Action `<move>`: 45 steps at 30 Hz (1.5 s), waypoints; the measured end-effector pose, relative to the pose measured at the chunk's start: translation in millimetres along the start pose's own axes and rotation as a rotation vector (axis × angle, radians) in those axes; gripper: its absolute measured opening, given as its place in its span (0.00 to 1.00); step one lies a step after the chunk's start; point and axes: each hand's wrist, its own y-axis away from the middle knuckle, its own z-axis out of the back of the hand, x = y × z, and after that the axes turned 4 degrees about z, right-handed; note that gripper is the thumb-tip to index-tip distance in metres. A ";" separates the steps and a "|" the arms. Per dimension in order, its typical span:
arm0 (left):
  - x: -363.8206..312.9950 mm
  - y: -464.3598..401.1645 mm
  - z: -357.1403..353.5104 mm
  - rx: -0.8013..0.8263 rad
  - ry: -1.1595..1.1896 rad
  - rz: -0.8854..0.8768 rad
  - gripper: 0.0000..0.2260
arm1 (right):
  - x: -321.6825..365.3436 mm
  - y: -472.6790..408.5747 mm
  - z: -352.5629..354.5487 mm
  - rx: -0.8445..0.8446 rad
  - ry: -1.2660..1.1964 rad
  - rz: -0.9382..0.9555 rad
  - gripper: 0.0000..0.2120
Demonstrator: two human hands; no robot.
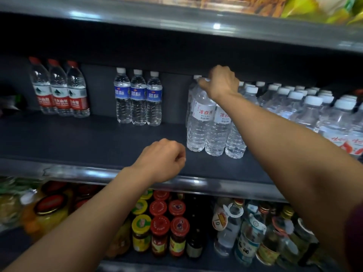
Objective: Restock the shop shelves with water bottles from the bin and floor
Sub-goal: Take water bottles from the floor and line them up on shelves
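Observation:
My right hand (221,83) reaches into the dark middle shelf (98,138) and grips the cap end of a clear water bottle with a white and red label (200,122). That bottle stands upright in a small group with two others (218,132). My left hand (163,160) hovers over the shelf's front, fingers curled, holding nothing. Three blue-label bottles (138,99) stand at the back centre. Three red-label bottles (60,89) stand at the back left.
Many white-capped water bottles (306,107) fill the shelf's right side. The lower shelf holds jars with red and yellow lids (159,222) and glass bottles (251,232). Snack bags (314,8) lie on the top shelf. The metal shelf rail (196,183) runs along the front.

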 end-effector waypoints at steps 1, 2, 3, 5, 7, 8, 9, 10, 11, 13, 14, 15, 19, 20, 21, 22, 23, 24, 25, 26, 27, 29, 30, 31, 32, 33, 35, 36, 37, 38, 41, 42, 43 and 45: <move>0.8 0.0 -1.7 0.003 0.003 0.004 0.06 | 1.3 -2.2 -3.4 0.013 0.014 0.009 0.17; 1.9 -0.1 -3.5 0.007 0.005 0.004 0.06 | 2.3 -3.8 -6.4 0.026 0.027 0.014 0.18; 3.0 -0.3 -5.4 0.010 0.004 0.001 0.06 | 2.9 -5.1 -8.8 0.040 0.039 0.015 0.20; 5.3 -1.3 -8.7 0.011 0.003 -0.008 0.07 | 2.7 -7.0 -11.6 0.064 0.058 0.007 0.24; 8.3 -2.5 -10.5 0.009 0.010 -0.009 0.07 | 3.2 -8.6 -12.3 0.077 0.062 -0.006 0.26; 9.7 -3.1 -11.4 0.007 0.016 -0.008 0.07 | 3.7 -9.0 -11.9 0.085 0.058 -0.009 0.26; 10.8 -3.2 -12.3 0.006 0.021 -0.009 0.06 | 3.5 -9.1 -11.5 0.095 0.050 -0.010 0.25; 11.5 -3.2 -13.3 0.007 0.025 -0.010 0.06 | 2.8 -8.9 -11.1 0.103 0.040 -0.012 0.24; 12.0 -2.9 -14.1 0.008 0.030 -0.010 0.06 | 2.0 -8.7 -11.0 0.111 0.027 -0.014 0.23; 12.5 -1.2 -15.9 0.017 0.043 -0.012 0.06 | 0.5 -7.2 -10.0 0.122 0.004 -0.015 0.23; 12.6 -0.1 -16.6 0.020 0.046 -0.016 0.06 | 0.2 -5.6 -8.9 0.123 -0.001 -0.015 0.25; 12.4 1.0 -17.0 0.022 0.047 -0.021 0.06 | 0.0 -3.0 -7.2 0.121 -0.001 -0.019 0.27; 10.5 6.4 -19.1 0.021 0.063 -0.042 0.06 | -0.4 20.1 1.9 0.086 -0.003 -0.029 0.32; 9.3 8.5 -20.5 0.025 0.064 -0.049 0.06 | -0.8 29.0 3.9 0.078 0.000 -0.020 0.30; 7.9 11.1 -22.3 0.033 0.062 -0.056 0.06 | -1.2 39.0 5.9 0.072 0.004 -0.011 0.29; 6.3 14.2 -24.5 0.043 0.058 -0.065 0.06 | -1.5 50.2 8.3 0.067 0.010 -0.006 0.28; 4.7 17.7 -27.0 0.053 0.058 -0.074 0.06 | -1.3 62.0 11.0 0.064 0.014 -0.003 0.26; 3.0 21.6 -29.7 0.062 0.060 -0.083 0.06 | -0.9 73.9 14.1 0.065 0.017 -0.001 0.25; 1.3 25.9 -32.5 0.072 0.067 -0.093 0.06 | -0.2 86.3 17.2 0.073 0.014 -0.002 0.24; -0.5 30.0 -35.4 0.082 0.077 -0.105 0.06 | 0.8 99.0 20.4 0.086 0.006 -0.005 0.24; -2.5 35.0 -39.0 0.097 0.089 -0.117 0.06 | 1.4 113.1 23.1 0.104 -0.006 -0.005 0.23; -7.2 46.6 -49.0 0.137 0.121 -0.138 0.06 | 1.7 145.4 26.6 0.141 -0.030 0.011 0.20; -9.7 52.6 -55.4 0.154 0.134 -0.146 0.06 | 1.3 163.4 27.5 0.156 -0.040 0.021 0.18; -12.0 58.7 -62.5 0.171 0.141 -0.156 0.06 | 0.4 182.2 27.7 0.168 -0.048 0.025 0.17; -13.8 65.1 -70.5 0.191 0.142 -0.166 0.06 | -1.4 202.2 27.0 0.179 -0.052 0.024 0.16; -15.0 71.8 -79.2 0.214 0.140 -0.173 0.06 | -3.9 223.0 24.7 0.189 -0.056 0.019 0.15; -15.8 87.1 -99.1 0.272 0.151 -0.175 0.06 | -11.4 266.1 17.7 0.218 -0.084 0.013 0.13; -15.8 95.5 -109.9 0.301 0.159 -0.180 0.06 | -15.8 288.2 12.2 0.245 -0.096 0.008 0.12; -15.9 104.0 -121.0 0.330 0.166 -0.188 0.05 | -20.2 309.8 6.0 0.285 -0.100 -0.003 0.11; -16.0 112.6 -132.8 0.364 0.168 -0.197 0.05 | -24.7 330.9 -1.3 0.337 -0.097 -0.015 0.11; -18.9 142.6 -172.0 0.486 0.168 -0.184 0.05 | -42.3 392.5 -27.4 0.509 -0.085 -0.065 0.10; -20.0 152.8 -187.2 0.521 0.171 -0.176 0.06 | -49.8 410.8 -36.5 0.551 -0.075 -0.095 0.09; -21.4 163.4 -203.5 0.563 0.169 -0.169 0.07 | -57.4 428.4 -45.8 0.591 -0.065 -0.133 0.10; -23.5 185.9 -237.0 0.672 0.140 -0.150 0.07 | -71.5 462.0 -62.9 0.670 -0.051 -0.210 0.09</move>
